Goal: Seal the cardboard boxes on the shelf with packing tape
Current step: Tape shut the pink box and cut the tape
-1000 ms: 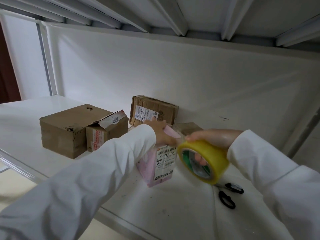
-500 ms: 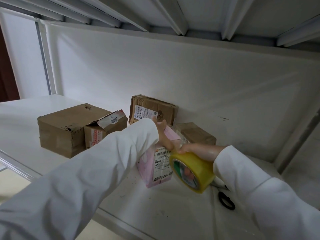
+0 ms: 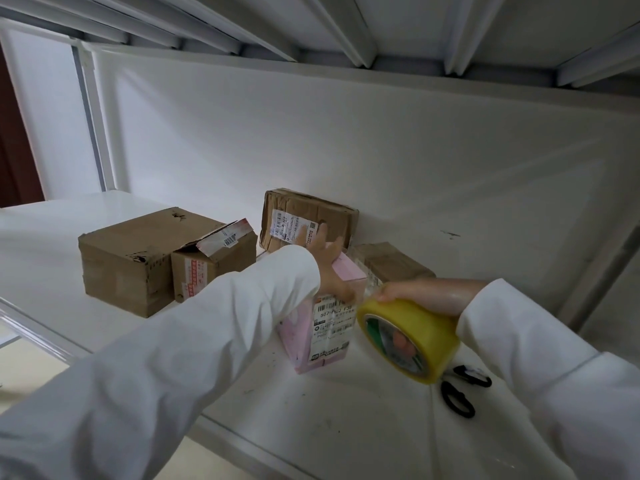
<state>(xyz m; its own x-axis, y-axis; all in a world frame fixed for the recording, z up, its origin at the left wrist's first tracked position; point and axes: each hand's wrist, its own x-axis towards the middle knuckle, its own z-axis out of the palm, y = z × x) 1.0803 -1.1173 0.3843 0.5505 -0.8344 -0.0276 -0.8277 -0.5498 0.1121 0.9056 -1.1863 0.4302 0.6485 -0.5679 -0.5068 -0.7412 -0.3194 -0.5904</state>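
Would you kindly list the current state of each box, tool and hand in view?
pink box: upright, pressed from above by the left hand.
tape roll: gripped in the right hand, beside the pink box.
small brown box: top flap raised, unsealed.
large brown box: closed.
labelled box: leaning against the back wall.
scissors: lying on the shelf.
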